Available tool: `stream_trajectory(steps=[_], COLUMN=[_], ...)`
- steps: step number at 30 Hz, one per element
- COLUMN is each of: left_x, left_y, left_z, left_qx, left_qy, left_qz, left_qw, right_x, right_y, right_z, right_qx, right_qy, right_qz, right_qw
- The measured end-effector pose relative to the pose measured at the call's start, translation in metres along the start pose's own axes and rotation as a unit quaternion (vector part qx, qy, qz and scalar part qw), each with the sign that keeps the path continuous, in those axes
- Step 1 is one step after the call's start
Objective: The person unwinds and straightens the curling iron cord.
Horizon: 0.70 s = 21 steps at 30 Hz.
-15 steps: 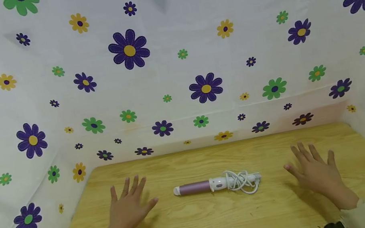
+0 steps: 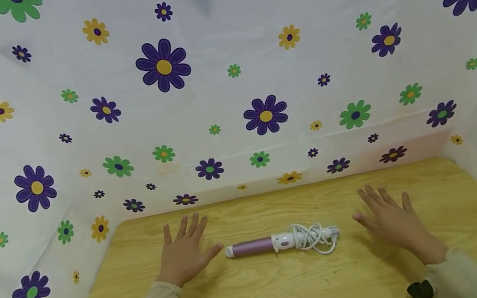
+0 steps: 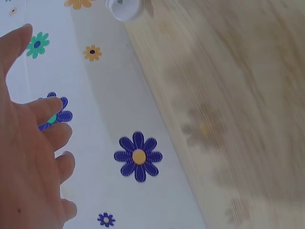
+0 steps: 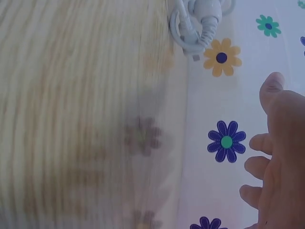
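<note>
A curling iron (image 2: 253, 247) with a mauve barrel and white handle lies crosswise on the wooden table, its white cord (image 2: 314, 238) wound round the handle. My left hand (image 2: 185, 254) is left of the barrel tip, fingers spread, the thumb pointing toward the tip and holding nothing. On the other side, my right hand (image 2: 392, 223) is spread beyond the plug end, apart from it. The left wrist view catches the white tip (image 3: 125, 8) at its top edge. In the right wrist view the cord and plug end (image 4: 193, 24) show at the top.
The wooden table (image 2: 264, 293) has a glossy surface. White cloth (image 2: 219, 94) printed with purple, green and yellow flowers stands behind it and along both sides. Dark straps (image 2: 421, 292) sit at the sleeve cuffs.
Both hands have moved inward, toward the two ends of the curling iron. The curling iron stays where it was on the table. The head view has shifted slightly.
</note>
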<state>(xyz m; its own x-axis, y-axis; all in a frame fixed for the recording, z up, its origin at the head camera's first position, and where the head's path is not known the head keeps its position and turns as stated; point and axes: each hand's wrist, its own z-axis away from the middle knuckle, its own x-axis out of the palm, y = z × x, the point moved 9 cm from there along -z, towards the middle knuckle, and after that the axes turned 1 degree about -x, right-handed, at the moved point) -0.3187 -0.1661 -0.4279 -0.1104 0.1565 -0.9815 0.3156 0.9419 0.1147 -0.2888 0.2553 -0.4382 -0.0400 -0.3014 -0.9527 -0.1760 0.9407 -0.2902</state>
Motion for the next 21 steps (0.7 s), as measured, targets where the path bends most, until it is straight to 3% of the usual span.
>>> stream_trajectory(steps=[12,17,21], left_x=[0.017,0.027,0.032], left_y=[0.032,0.045,0.051], left_z=[-0.012,-0.017,-0.02], left_qx=[0.021,0.029,0.03], left_qy=[-0.045,-0.062,-0.074], left_qz=[0.042,0.061,0.097], left_qw=[0.9979,0.9958,0.9921], right_x=[0.017,0.026,0.039], right_y=[-0.033,-0.035,-0.036], right_z=[-0.005,-0.011,-0.015], right_qx=[-0.056,-0.072,-0.082], right_qy=[-0.013,-0.048,-0.082], right_qz=[-0.032,-0.088,-0.156], right_qw=[0.9979,0.9924,0.981])
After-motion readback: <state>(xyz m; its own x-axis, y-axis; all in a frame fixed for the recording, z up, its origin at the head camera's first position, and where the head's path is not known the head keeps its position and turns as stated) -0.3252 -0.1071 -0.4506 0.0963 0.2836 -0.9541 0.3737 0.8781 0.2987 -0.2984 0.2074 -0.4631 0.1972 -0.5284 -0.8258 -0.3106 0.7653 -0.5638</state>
